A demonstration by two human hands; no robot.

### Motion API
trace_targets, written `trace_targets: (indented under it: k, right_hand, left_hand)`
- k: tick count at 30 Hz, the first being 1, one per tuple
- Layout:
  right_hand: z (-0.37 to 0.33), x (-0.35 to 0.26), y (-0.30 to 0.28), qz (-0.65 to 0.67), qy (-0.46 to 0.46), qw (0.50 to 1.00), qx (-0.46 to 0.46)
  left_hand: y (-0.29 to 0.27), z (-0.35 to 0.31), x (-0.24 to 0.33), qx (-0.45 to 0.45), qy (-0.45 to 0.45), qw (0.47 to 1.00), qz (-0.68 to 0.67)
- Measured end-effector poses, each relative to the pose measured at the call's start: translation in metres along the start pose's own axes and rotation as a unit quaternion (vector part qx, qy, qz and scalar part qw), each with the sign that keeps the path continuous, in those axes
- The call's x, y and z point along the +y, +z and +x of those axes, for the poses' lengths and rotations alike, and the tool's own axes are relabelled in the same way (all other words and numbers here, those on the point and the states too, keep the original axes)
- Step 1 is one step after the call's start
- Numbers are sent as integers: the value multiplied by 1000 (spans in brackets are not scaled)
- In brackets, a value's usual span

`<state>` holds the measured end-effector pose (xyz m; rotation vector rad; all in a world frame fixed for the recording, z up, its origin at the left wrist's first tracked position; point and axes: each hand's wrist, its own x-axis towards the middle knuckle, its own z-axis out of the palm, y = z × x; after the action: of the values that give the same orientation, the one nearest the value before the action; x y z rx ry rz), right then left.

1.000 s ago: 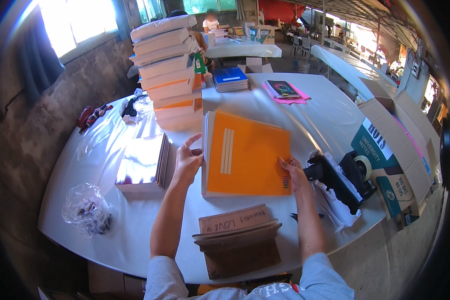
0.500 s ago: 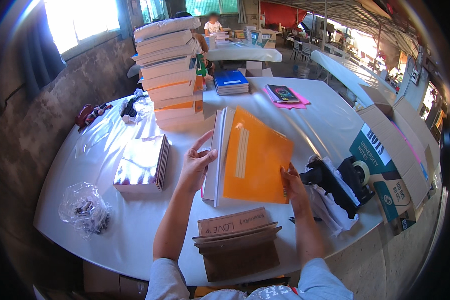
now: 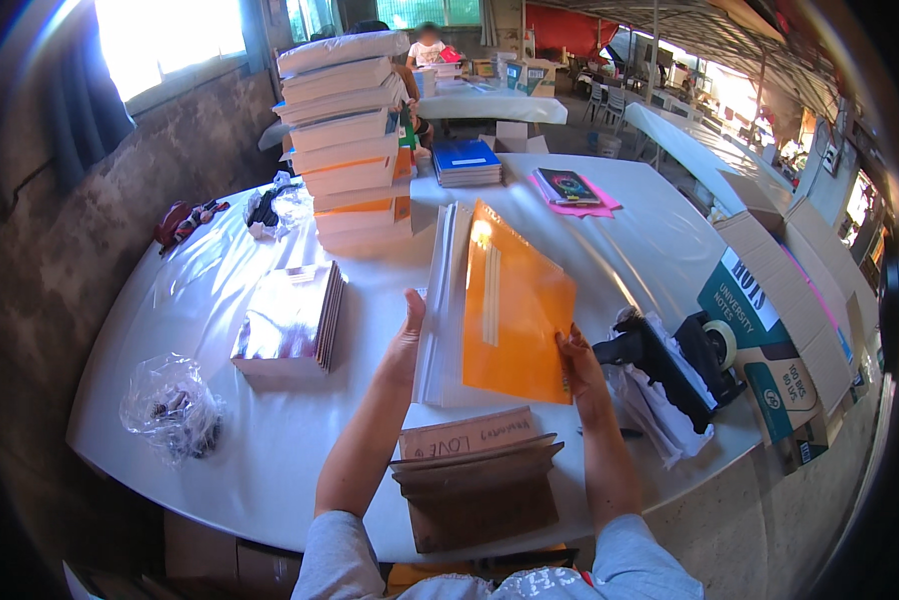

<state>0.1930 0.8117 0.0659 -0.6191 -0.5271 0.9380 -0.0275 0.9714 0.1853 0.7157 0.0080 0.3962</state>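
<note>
Before me stands an upright bundle of notebooks, with an orange-covered notebook (image 3: 535, 310) angled at its right side. White-looking notebooks (image 3: 442, 320) make up the left side of the bundle. My left hand (image 3: 407, 340) supports that left side, thumb pointing up; its other fingers are hidden behind. Along the orange notebook's lower right edge, my right hand (image 3: 580, 368) pinches the cover between thumb and fingers. Nearer to me sits a brown cardboard holder (image 3: 480, 505) with handwriting on its back flap.
A tall notebook stack (image 3: 345, 140) rises at the back left, with blue notebooks (image 3: 467, 165) beside it. Shiny-covered notebooks (image 3: 285, 320) and crumpled plastic (image 3: 173, 410) lie left. A tape dispenser (image 3: 705, 350) and open carton (image 3: 770, 320) are right. A person (image 3: 428, 48) sits far off.
My left fingers, spread at the bundle's edge before, now lie behind it with the thumb up. The orange notebook has turned more edge-on and shifted slightly right.
</note>
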Motion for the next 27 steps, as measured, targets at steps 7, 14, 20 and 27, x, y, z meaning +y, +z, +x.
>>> trace_targets:
  k: [7,14,20,27]
  right_hand:
    - [3,-10,11,-13,-18,1000,-7]
    - [4,-23,25,-36,10,999,-21]
    - [-1,-15,26,-35,14,999,-29]
    - [-4,-10,19,46,32,996,-68]
  left_hand:
    - [-3,-1,-9,25,54,989,133]
    - [0,-13,12,-9,37,999,-19]
    - [-2,-15,-1,-121,21,991,-50]
    - [28,-17,3,-75,44,996,-16]
